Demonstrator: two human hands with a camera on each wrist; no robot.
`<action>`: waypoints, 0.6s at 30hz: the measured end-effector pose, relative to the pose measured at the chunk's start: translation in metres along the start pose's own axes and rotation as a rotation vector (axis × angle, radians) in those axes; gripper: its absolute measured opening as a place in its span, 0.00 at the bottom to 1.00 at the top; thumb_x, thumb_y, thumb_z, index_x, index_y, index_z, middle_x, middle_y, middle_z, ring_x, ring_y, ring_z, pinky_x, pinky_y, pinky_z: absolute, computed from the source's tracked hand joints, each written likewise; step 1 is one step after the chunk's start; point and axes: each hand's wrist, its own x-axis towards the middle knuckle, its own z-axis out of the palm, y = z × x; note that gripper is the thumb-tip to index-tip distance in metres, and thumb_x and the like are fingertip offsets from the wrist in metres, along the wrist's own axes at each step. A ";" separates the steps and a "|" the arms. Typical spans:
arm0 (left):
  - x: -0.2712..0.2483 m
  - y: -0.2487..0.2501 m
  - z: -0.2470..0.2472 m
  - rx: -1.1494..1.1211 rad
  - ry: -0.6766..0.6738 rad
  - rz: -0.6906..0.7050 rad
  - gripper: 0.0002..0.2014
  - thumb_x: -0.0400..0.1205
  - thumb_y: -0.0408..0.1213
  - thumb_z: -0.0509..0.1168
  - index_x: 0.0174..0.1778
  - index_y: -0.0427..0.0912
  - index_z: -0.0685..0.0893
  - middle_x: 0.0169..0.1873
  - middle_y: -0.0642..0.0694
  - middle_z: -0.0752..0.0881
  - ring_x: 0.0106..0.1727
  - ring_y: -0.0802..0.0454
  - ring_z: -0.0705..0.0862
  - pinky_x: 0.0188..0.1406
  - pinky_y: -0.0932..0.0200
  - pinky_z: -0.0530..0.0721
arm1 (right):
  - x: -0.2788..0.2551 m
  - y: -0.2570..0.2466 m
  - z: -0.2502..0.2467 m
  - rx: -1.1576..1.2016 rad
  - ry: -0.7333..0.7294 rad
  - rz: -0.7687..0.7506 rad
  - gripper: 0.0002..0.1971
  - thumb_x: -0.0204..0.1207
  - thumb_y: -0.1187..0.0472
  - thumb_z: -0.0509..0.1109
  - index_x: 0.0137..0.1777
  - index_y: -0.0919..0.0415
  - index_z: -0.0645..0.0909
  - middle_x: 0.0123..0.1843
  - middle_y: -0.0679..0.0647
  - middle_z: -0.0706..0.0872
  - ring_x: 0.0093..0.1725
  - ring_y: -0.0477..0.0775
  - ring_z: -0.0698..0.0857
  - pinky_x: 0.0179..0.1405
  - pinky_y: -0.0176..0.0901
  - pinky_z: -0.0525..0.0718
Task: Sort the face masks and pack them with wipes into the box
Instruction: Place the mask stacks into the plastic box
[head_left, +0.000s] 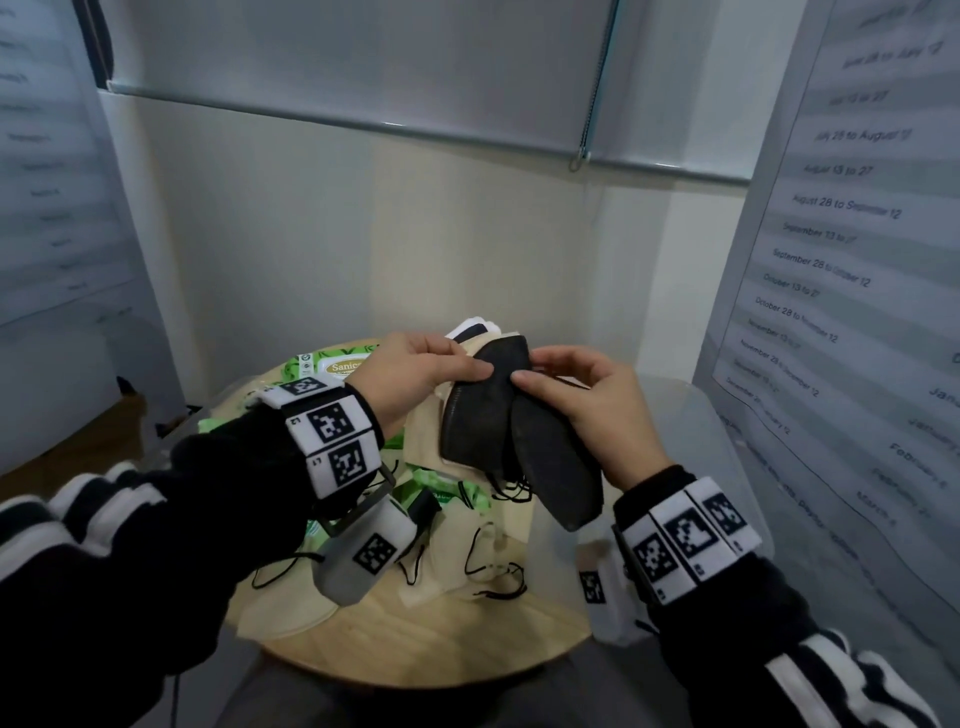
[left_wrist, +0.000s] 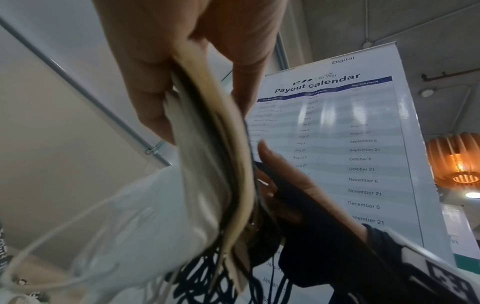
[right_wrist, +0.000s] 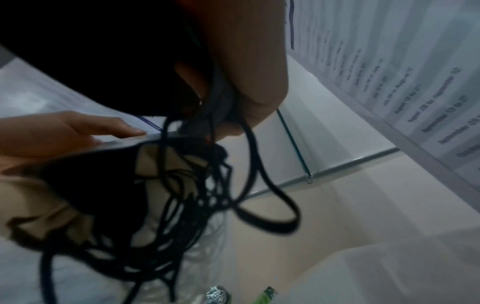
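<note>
- The left hand (head_left: 415, 374) is raised above the round wooden counter (head_left: 431, 644), its fingers (head_left: 462, 368) and thumb pinched on a stack of masks (head_left: 470, 415): beige and white ones behind, a black one in front.
- From the left wrist view the stack (left_wrist: 221, 164) shows edge-on, beige layers with dark ones between, clamped between thumb and fingers; black ear loops (left_wrist: 207, 273) hang tangled beneath it.
- The right hand (head_left: 592, 405) sits just right of the stack, its fingers curled around a second black mask (head_left: 558, 467) that overlaps the first and slants down toward the right wrist.
- In the right wrist view, that mask's black loops (right_wrist: 259, 195) dangle below the gripping fingers (right_wrist: 254, 86).
- On the counter below the stack lie loose beige masks (head_left: 483, 551) with black loops.
- Green wipes packs (head_left: 332, 364) lie on the counter left of and behind the stack.
- A clear plastic box (head_left: 727, 467) stands at the counter's right edge, beneath the right wrist.
</note>
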 end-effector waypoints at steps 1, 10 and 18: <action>0.000 0.000 0.000 0.000 -0.005 0.001 0.12 0.73 0.25 0.70 0.24 0.39 0.82 0.25 0.44 0.85 0.28 0.52 0.84 0.33 0.63 0.84 | 0.001 0.001 0.002 0.008 0.026 -0.004 0.08 0.66 0.65 0.80 0.42 0.56 0.86 0.39 0.48 0.88 0.41 0.43 0.86 0.44 0.33 0.83; -0.001 -0.002 0.009 0.023 -0.044 0.029 0.15 0.73 0.26 0.71 0.21 0.43 0.85 0.26 0.46 0.86 0.32 0.52 0.84 0.41 0.59 0.82 | 0.006 -0.008 0.019 0.172 0.356 -0.173 0.07 0.67 0.67 0.79 0.37 0.59 0.83 0.32 0.47 0.85 0.30 0.39 0.82 0.36 0.30 0.80; -0.003 0.001 0.013 -0.080 -0.131 -0.001 0.04 0.59 0.33 0.74 0.21 0.42 0.85 0.24 0.45 0.86 0.25 0.52 0.84 0.30 0.63 0.85 | 0.004 0.008 0.032 0.169 0.275 -0.131 0.05 0.74 0.63 0.75 0.41 0.53 0.82 0.38 0.48 0.86 0.36 0.41 0.83 0.40 0.32 0.81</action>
